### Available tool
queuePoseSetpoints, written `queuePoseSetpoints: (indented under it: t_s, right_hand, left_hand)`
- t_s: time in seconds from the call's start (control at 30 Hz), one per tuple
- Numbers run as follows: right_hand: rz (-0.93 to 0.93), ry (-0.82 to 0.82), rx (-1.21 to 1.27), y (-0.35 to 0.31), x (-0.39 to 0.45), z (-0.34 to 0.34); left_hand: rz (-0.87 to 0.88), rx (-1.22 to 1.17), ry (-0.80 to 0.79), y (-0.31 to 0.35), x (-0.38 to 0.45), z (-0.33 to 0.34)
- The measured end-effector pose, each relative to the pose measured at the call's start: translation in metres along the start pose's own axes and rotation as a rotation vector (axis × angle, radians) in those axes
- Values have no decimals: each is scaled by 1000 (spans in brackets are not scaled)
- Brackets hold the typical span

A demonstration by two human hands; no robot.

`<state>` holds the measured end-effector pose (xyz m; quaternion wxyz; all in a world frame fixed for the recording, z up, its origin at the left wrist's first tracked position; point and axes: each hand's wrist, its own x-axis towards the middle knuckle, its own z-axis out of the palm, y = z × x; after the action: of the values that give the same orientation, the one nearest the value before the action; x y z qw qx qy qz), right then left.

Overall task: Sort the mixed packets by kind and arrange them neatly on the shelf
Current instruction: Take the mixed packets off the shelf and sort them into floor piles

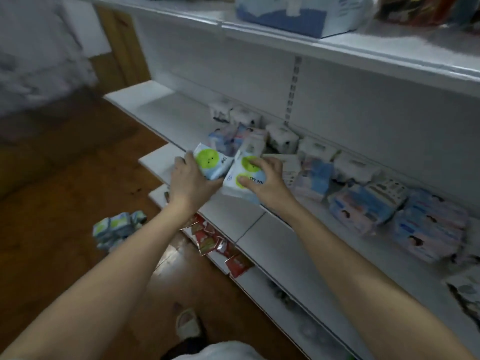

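Taking the white shelf (pixel 233 222) as the landmark, a bundle of green-and-white packets (pixel 118 228) lay on the wooden floor (pixel 65 203) well to its left and below it. Red sachets (pixel 220 245) spilled over the front edge of a lower shelf beneath it.

At the shelf's front edge, the left hand (pixel 191 179) gripped a green-dot packet (pixel 213 162), fingers curled round its left side. Just to the right, touching that packet, the right hand (pixel 265 178) held a second green-dot packet (pixel 245 178), thumb pressed on its face and fingers hooked over its top. Both packets hung at the lip, tilted, not yet laid flat.

Behind them on the shelf sat a jumble of pale blue and pink packets (pixel 231 140), and along the back wall a row of white packets (pixel 281 139). Farther right on the shelf lay stacks of blue-and-pink packs (pixel 428 229). On the shelf above stood a blue and white box (pixel 293 14).

The risk lay in position: the two packets were held out at the very edge, and a soft wrapper could slip from either grip and drop to the floor. Pushing them in too briskly could also shove the loose jumble behind into the white row and mix the kinds again.
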<state>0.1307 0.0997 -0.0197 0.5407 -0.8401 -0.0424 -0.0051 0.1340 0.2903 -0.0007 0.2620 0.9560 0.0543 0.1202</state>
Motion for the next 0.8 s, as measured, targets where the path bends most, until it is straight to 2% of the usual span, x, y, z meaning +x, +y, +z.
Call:
queuePoseSetpoints:
  t_s: [0.1,0.23,0.5,0.67,0.8]
  right_hand:
    - [-42,-35,23,-18,6,50]
    - [-77,-78,-26,-37,14,123]
    - [232,-309,115,-58,42,296]
    - [302,-457,124,-68,65,387]
    - [368,-562,156,-76,82,440]
  left_hand:
    - [-178,-11,18,-49,-7,-21]
    - [-314,30,39,-128,-13,-45]
    - [-583,92,74,-282,-15,-90]
    - [-714,-100,70,-383,-18,-106]
    - [-774,-227,83,-438,-14,-112]
